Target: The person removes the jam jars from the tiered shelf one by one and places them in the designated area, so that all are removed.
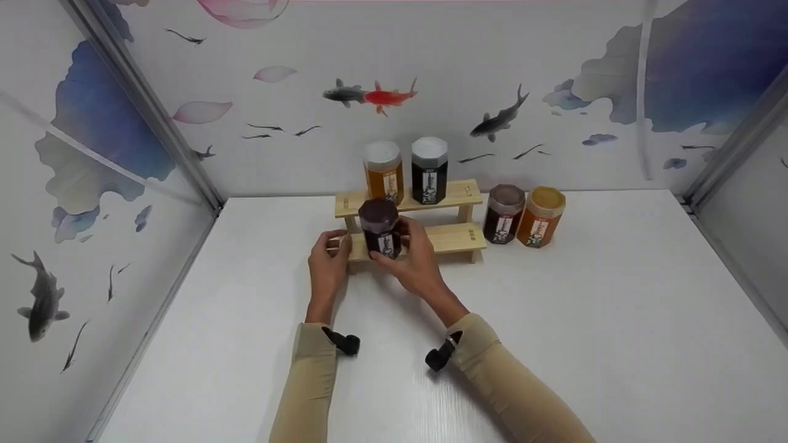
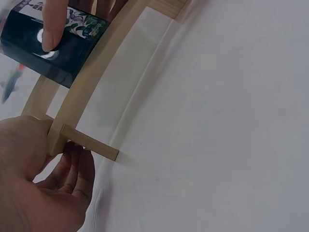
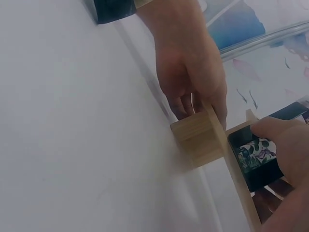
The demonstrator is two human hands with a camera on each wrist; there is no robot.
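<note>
Being displayed at the far left of the head view are grey fish and a blue leaf shape, printed on a side wall [image 1: 37, 215]. Near the frame's centre, the left end of the lower step of a wooden rack [image 1: 455, 237] is being gripped by the left hand [image 1: 328, 263], its fingers being curled below the board in the left wrist view. Just right of that hand, a dark jar with a purplish lid [image 1: 378, 229] is being held upright at the lower step, near its left end; whether its weight is being borne by the board cannot be told. Behind it, an amber jar with a white lid [image 1: 383, 175] is being supported on the upper step. The dark jar is being grasped from its right by the right hand [image 1: 415, 261], the thumb being placed across the front. Above that hand in the frame, a black jar with a white lid [image 1: 430, 169] is being carried by the upper step. Right of the rack, a dark brown jar [image 1: 503, 215] and an orange jar [image 1: 542, 218] are being supported close together by the white table [image 1: 591, 338].
</note>
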